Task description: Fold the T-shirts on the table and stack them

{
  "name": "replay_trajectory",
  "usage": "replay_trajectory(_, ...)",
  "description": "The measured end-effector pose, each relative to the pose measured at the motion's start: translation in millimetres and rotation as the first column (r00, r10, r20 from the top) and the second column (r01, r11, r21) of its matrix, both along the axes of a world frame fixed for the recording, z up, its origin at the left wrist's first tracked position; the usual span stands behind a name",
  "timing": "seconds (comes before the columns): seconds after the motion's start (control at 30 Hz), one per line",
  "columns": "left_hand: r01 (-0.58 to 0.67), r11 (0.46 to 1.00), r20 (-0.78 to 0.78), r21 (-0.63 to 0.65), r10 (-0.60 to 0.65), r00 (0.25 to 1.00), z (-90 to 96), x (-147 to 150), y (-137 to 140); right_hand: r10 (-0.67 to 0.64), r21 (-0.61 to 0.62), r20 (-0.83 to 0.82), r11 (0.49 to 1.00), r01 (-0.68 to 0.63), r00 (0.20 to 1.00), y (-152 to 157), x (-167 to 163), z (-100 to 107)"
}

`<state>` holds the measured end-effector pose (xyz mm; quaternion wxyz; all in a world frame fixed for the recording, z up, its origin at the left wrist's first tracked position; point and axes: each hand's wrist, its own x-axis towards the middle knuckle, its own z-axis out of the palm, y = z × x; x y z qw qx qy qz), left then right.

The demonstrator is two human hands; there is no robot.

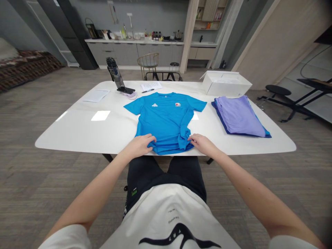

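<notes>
A blue T-shirt [166,116] lies front up on the white table, its collar toward the far side and its sleeves spread. Its lower part is bunched and creased near the table's front edge. My left hand [141,144] grips the shirt's lower left corner, fingers curled over the fabric. At the lower right, my right hand [203,143] pinches the shirt's side, where the cloth is gathered in folds. To the right of the shirt rests a stack of folded clothes, with a lilac garment [238,114] on top and blue ones beneath.
On the white table [70,138] stand a dark water bottle [116,74] and a white box [225,83]. A phone [126,90], a pen [148,91] and paper sheets [96,95] lie toward the back. Behind are a chair [148,61] and a kitchen counter [135,42].
</notes>
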<state>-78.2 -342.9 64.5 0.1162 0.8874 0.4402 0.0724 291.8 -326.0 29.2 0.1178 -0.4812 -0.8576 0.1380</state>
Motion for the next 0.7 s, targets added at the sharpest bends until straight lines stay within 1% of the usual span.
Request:
replay_trajectory(0.1, 0.040, 0.995, 0.024, -0.090, -0.038, 0.999, 14.2, -17, 0, -0.034, -0.079, -0.019, 0.996, 0.032, 0.999, -10, 30, 26)
replay_trajectory(0.2, 0.058, 0.969, 0.086, -0.240, -0.038, 0.996, 24.0, -29, -2, -0.057, -0.216, 0.057, 0.974, 0.068, 0.997, -20, 49, 50)
replay_trajectory(0.27, 0.051, 0.920, 0.069, -0.388, -0.027, 0.997, 25.6, -32, -5, -0.045, -0.342, 0.134, 0.935, 0.089, 0.990, -23, 56, 58)
replay_trajectory(0.33, 0.046, 0.834, 0.006, -0.550, -0.050, 0.999, 23.3, -30, -7, -0.021, -0.468, 0.225, 0.874, 0.127, 0.974, -24, 58, 57)
replay_trajectory(0.37, 0.049, 0.789, -0.015, -0.612, -0.073, 0.997, 21.1, -28, -8, -0.008, -0.511, 0.275, 0.846, 0.153, 0.961, -23, 56, 55)
replay_trajectory(0.4, 0.057, 0.758, -0.019, -0.650, -0.092, 0.996, 18.4, -26, -8, 0.002, -0.530, 0.319, 0.830, 0.177, 0.948, -22, 53, 52)
replay_trajectory(0.43, 0.071, 0.747, -0.003, -0.661, -0.098, 0.995, 15.2, -23, -7, 0.002, -0.520, 0.348, 0.833, 0.191, 0.938, -19, 48, 49)
replay_trajectory(0.47, 0.084, 0.760, 0.025, -0.644, -0.089, 0.996, 11.6, -19, -6, -0.012, -0.484, 0.353, 0.854, 0.193, 0.936, -16, 41, 45)
replay_trajectory(0.5, 0.087, 0.795, 0.058, -0.600, -0.065, 0.996, 7.5, -16, -4, -0.040, -0.424, 0.333, 0.886, 0.187, 0.942, -13, 34, 41)
replay_trajectory(0.57, 0.039, 0.891, 0.108, -0.453, 0.012, 0.994, -3.0, -8, 2, -0.119, -0.266, 0.245, 0.946, 0.185, 0.962, -7, 17, 31)
replay_trajectory(0.6, -0.009, 0.934, 0.121, -0.357, 0.056, 0.991, -9.8, -3, 6, -0.165, -0.194, 0.206, 0.959, 0.205, 0.965, -5, 8, 26)
replay_trajectory(0.63, -0.064, 0.965, 0.129, -0.253, 0.099, 0.987, -17.6, 1, 9, -0.210, -0.138, 0.184, 0.962, 0.236, 0.960, -4, -1, 20)
replay_trajectory(0.67, -0.115, 0.982, 0.134, -0.148, 0.136, 0.982, -26.5, 5, 13, -0.251, -0.101, 0.181, 0.957, 0.272, 0.951, -3, -8, 14)
replay_trajectory(0.7, -0.155, 0.987, 0.142, -0.052, 0.161, 0.977, -36.3, 8, 16, -0.287, -0.084, 0.189, 0.948, 0.306, 0.939, -3, -15, 8)
